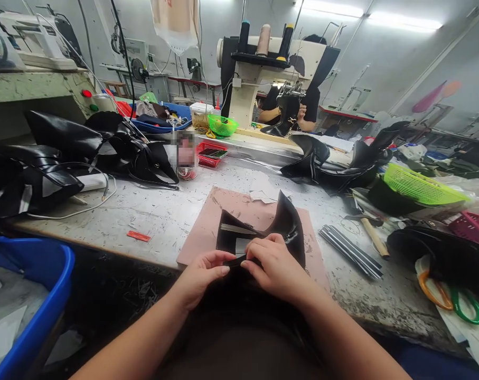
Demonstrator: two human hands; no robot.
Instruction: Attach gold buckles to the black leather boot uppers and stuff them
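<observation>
at lower left, a blue bin (67,258) is cut off by the frame. at lower centre, the left hand (207,272) pinches the edge of a glossy black piece (287,224), partly hidden by the right hand (271,264) gripping that same edge; its near outline is unclear.

Mat (202,240) on bench (104,221), near centre; workpiece (292,219) over it. Paper scraps (265,187) at mat's far edge. Left of mat: lone strip (138,236); farther left, piled pieces (65,136). Near left, beside bench: bin (68,258). Right of mat: strip bundle (350,250), then hammer (374,237). Far: phone (213,153) in basket (208,162), sewing machine (243,95) behind, slightly right.
</observation>
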